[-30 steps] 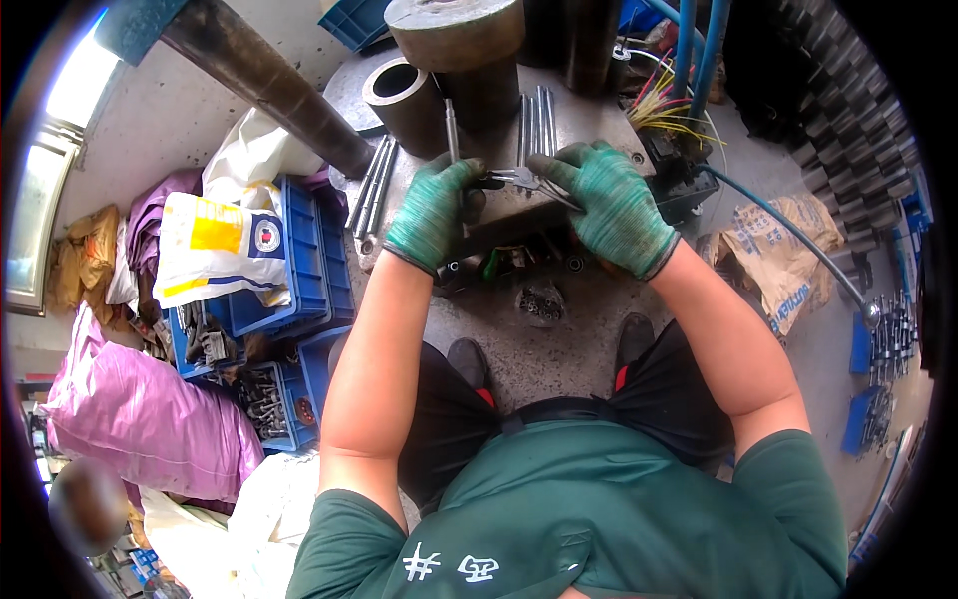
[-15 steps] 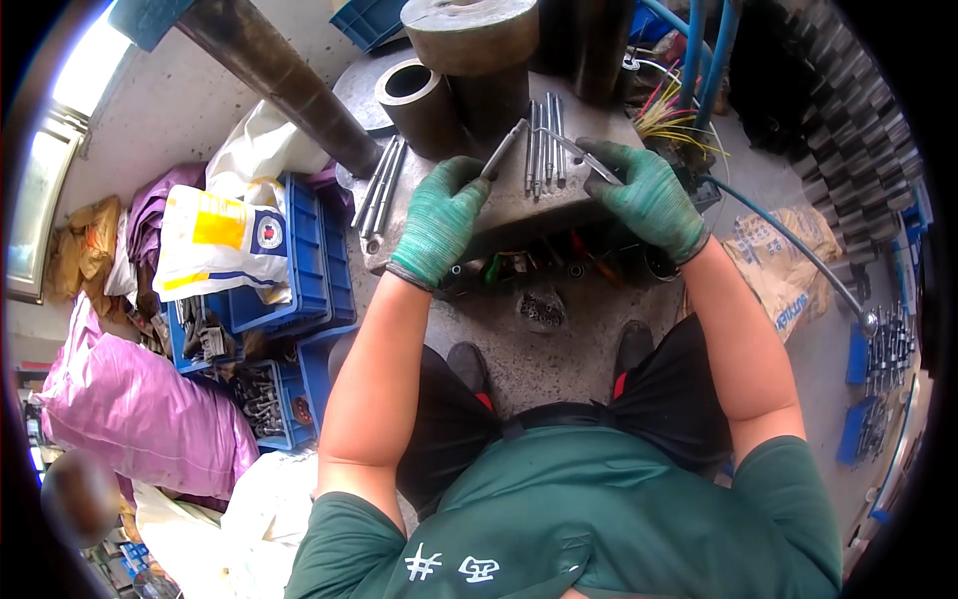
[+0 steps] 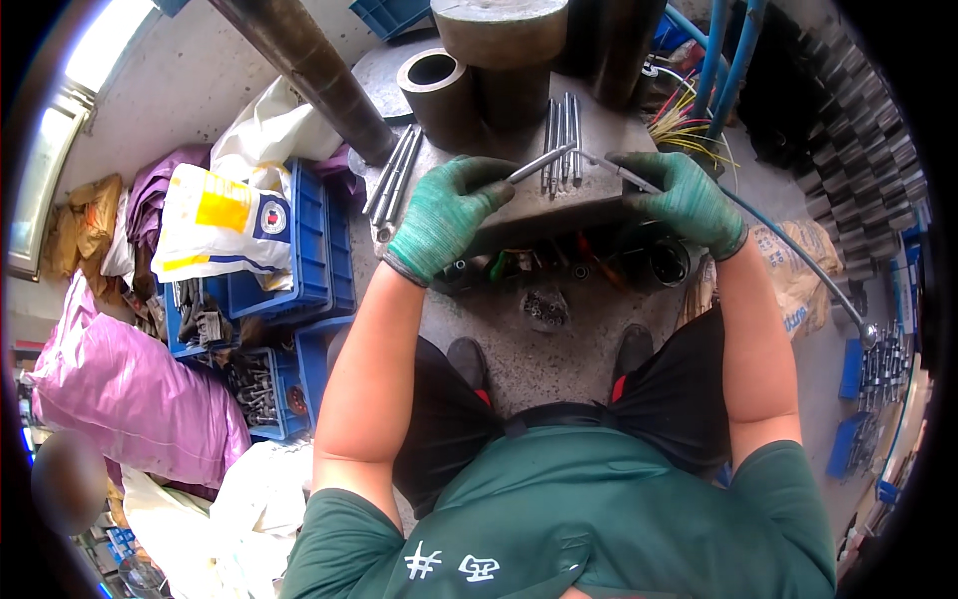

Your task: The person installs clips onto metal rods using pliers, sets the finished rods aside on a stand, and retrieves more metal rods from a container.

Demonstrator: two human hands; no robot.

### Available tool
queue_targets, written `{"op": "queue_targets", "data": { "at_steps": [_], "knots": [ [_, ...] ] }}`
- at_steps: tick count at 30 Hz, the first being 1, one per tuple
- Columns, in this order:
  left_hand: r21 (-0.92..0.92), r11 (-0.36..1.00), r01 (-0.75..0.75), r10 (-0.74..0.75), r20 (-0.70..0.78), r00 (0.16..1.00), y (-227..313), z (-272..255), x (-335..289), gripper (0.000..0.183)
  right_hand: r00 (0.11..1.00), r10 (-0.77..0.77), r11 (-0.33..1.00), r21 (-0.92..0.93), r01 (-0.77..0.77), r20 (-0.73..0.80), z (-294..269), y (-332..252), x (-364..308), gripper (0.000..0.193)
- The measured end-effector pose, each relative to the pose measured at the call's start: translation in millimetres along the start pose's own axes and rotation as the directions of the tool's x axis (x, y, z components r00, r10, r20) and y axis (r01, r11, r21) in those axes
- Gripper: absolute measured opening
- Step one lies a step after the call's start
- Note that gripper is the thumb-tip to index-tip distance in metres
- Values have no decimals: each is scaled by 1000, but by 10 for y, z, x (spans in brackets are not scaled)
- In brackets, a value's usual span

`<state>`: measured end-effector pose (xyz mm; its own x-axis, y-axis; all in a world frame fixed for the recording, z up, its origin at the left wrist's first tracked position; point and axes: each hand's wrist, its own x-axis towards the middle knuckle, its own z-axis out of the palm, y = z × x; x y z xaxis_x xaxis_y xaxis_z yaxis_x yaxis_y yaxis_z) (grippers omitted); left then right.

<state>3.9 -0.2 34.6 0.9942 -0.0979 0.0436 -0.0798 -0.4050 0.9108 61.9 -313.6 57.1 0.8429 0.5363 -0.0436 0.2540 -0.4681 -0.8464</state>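
My left hand, in a green work glove, is closed around the end of a slim metal rod that slants up to the right. Gloved the same way, my right hand pinches a second metal rod, slanting up to the left. Their tips come together or nearly so above the steel machine table; whether they touch I cannot tell. Behind the tips lies a row of several metal rods on the table. Another bunch of rods rests at the table's left, beyond my left hand.
A hollow steel cylinder and a thick round press block stand behind the rods. Slanting at the left is a steel column. Blue crates and a pink sack sit left; a blue hose curves at right.
Both hands, still holding their rods, have shifted slightly right relative to my body. The right hand's rod now lies at a flatter angle. The table appears further right in view.
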Motion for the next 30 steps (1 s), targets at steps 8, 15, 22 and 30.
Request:
{"op": "queue_targets", "data": {
  "at_steps": [8, 15, 22, 30],
  "knots": [
    [-218, 968, 124, -119, 36, 992, 115, 45, -22, 32, 987, 19, 999, 34, -25, 162, 155, -79, 1, 59],
    [-443, 893, -86, 81, -29, 996, -204, 272, 54, 38, 962, -126, 985, -84, 150, 244, 365, -195, 76, 57],
    [-544, 833, 102, -71, 78, 994, -52, 181, -11, 44, 966, -41, 993, -98, 68, 255, 411, -215, 100, 56],
    [-602, 791, 111, -91, 63, 994, 28, 161, -19, 46, 966, -138, 990, 23, 136, 220, 488, -154, 121, 57]
  ]
}}
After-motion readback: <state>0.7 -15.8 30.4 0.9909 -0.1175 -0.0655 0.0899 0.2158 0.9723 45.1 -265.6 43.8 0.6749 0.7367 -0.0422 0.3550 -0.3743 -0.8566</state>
